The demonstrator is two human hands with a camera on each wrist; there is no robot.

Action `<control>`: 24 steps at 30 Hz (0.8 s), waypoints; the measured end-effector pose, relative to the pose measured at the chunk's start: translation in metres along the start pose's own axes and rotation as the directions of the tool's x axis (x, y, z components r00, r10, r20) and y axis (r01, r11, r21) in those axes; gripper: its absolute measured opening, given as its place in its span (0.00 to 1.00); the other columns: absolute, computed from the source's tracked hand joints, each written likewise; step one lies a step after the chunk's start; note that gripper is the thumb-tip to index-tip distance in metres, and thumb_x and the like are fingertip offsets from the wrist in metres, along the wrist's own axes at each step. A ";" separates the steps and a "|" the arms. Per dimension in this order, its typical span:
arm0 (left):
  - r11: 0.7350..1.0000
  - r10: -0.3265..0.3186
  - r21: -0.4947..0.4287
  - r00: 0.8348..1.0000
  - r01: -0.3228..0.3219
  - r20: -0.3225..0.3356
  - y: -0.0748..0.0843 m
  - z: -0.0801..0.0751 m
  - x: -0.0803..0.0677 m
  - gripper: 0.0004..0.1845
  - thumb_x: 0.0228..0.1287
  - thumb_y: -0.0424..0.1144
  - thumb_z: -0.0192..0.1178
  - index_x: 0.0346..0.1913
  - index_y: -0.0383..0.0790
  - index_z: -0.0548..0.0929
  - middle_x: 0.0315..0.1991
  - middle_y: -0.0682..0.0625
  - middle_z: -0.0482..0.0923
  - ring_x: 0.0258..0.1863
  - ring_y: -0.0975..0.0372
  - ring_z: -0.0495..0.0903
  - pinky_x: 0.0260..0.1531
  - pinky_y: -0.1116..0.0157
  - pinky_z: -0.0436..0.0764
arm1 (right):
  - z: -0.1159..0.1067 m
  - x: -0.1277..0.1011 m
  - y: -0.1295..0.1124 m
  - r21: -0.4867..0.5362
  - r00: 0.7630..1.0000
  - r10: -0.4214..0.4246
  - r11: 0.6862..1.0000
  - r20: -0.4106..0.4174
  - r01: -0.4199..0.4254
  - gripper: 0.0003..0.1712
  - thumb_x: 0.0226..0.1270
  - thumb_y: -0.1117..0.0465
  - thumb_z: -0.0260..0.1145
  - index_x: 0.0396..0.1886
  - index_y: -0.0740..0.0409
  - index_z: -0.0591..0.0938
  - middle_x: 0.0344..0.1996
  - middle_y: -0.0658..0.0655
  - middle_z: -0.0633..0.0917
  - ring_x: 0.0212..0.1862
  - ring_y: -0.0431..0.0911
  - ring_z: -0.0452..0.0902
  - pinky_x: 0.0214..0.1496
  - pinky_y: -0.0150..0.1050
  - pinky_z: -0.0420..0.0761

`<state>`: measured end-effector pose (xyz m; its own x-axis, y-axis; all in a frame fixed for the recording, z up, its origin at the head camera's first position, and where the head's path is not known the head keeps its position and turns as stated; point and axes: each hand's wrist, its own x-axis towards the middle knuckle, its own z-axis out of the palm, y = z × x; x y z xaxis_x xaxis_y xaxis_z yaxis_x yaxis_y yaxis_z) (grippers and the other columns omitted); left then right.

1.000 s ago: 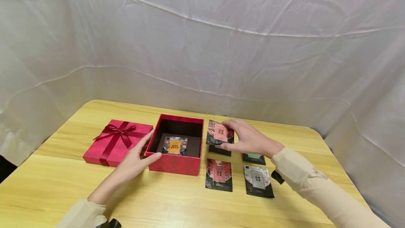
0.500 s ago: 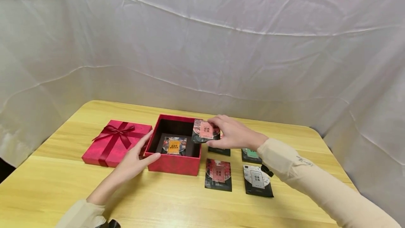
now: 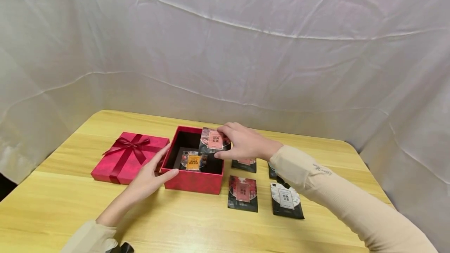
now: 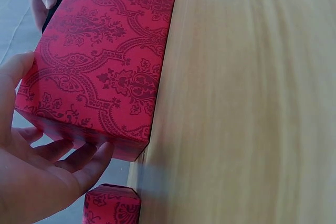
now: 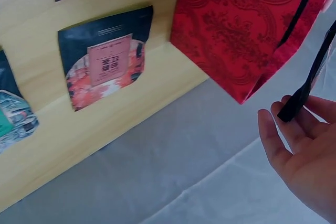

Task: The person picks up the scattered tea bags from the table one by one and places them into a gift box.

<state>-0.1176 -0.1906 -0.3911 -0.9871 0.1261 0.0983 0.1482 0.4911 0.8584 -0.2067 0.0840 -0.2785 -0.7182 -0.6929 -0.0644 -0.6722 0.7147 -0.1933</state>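
In the head view my right hand pinches a black tea packet with a pink label by its right edge. The packet is over the right part of an open red gift box. Inside the box lies a tea packet with an orange label, partly covered by the held one. My left hand rests against the box's left side, its thumb at the front rim. The left wrist view shows its fingers touching the patterned box side. In the right wrist view the held packet is edge-on.
A red lid with a bow lies left of the box. On the right are a red-label packet, a white-label packet, a pink-label packet and a packet half hidden by the sleeve. A pale curtain hangs behind the table.
My right hand has carried the pink-label tea packet leftward, from above the packets on the right to over the box. The left hand has stayed at the box.
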 end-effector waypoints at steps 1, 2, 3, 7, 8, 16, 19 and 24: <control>1.000 0.002 0.000 1.000 -0.002 0.000 0.000 0.000 0.000 0.42 0.65 0.50 0.62 0.77 0.48 0.53 0.72 0.37 0.55 0.65 0.41 0.63 0.58 0.40 0.66 | 0.000 0.001 -0.001 0.000 1.000 0.001 1.000 0.004 -0.001 0.46 0.60 0.37 0.64 0.70 0.60 0.66 0.58 0.55 0.73 0.57 0.47 0.68 0.56 0.48 0.73; 1.000 0.004 -0.002 1.000 -0.004 0.001 0.000 0.001 0.000 0.42 0.65 0.50 0.62 0.77 0.48 0.53 0.72 0.36 0.55 0.65 0.41 0.64 0.58 0.40 0.66 | 0.000 0.002 -0.002 -0.001 1.000 0.001 1.000 0.002 -0.001 0.46 0.60 0.37 0.64 0.70 0.60 0.66 0.58 0.56 0.73 0.57 0.47 0.68 0.56 0.49 0.73; 1.000 0.004 -0.003 1.000 -0.004 0.002 0.000 0.001 0.000 0.42 0.65 0.50 0.62 0.77 0.47 0.53 0.72 0.36 0.55 0.65 0.41 0.64 0.58 0.40 0.66 | 0.000 0.004 -0.003 -0.003 1.000 0.003 1.000 0.002 -0.003 0.46 0.60 0.37 0.64 0.70 0.59 0.66 0.58 0.55 0.74 0.57 0.47 0.68 0.56 0.49 0.73; 1.000 -0.002 0.004 1.000 0.002 0.005 0.001 -0.001 0.000 0.43 0.65 0.50 0.62 0.77 0.48 0.52 0.73 0.37 0.53 0.67 0.40 0.61 0.58 0.39 0.64 | -0.001 0.011 -0.009 0.011 1.000 0.019 1.000 -0.007 -0.019 0.46 0.60 0.36 0.64 0.71 0.58 0.66 0.58 0.54 0.73 0.57 0.47 0.68 0.56 0.48 0.73; 1.000 -0.005 0.001 1.000 0.005 0.005 0.001 -0.002 -0.001 0.42 0.66 0.50 0.62 0.77 0.49 0.52 0.73 0.37 0.53 0.67 0.40 0.61 0.59 0.39 0.64 | -0.001 0.013 -0.010 0.016 1.000 0.020 1.000 -0.011 -0.020 0.46 0.60 0.36 0.64 0.71 0.58 0.66 0.59 0.54 0.73 0.57 0.46 0.68 0.56 0.48 0.73; 1.000 -0.008 -0.018 1.000 0.008 0.001 0.000 -0.007 -0.004 0.42 0.66 0.48 0.62 0.77 0.47 0.51 0.70 0.36 0.59 0.62 0.43 0.69 0.57 0.43 0.69 | 0.004 0.032 -0.025 0.058 1.000 0.020 0.998 0.014 -0.021 0.47 0.61 0.36 0.64 0.73 0.56 0.64 0.62 0.53 0.71 0.60 0.45 0.68 0.59 0.45 0.72; 1.000 -0.009 -0.028 1.000 0.009 -0.001 0.000 -0.006 -0.005 0.42 0.66 0.47 0.62 0.77 0.47 0.51 0.70 0.36 0.60 0.61 0.44 0.70 0.57 0.44 0.70 | 0.007 0.037 -0.030 0.055 1.000 0.018 0.998 0.012 -0.019 0.48 0.60 0.35 0.64 0.73 0.55 0.63 0.62 0.53 0.71 0.61 0.46 0.67 0.60 0.45 0.72; 1.000 -0.022 -0.020 1.000 0.023 0.006 0.001 -0.005 -0.004 0.42 0.67 0.47 0.61 0.77 0.47 0.51 0.71 0.36 0.58 0.63 0.42 0.66 0.58 0.42 0.68 | 0.009 0.042 -0.039 0.064 1.000 0.001 0.998 0.008 -0.001 0.48 0.60 0.36 0.65 0.73 0.56 0.64 0.63 0.54 0.71 0.62 0.46 0.66 0.62 0.45 0.70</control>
<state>-0.1135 -0.1949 -0.3880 -0.9898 0.1202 0.0761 0.1247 0.4762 0.8704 -0.2093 0.0264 -0.2826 -0.7173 -0.6930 -0.0726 -0.6584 0.7082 -0.2550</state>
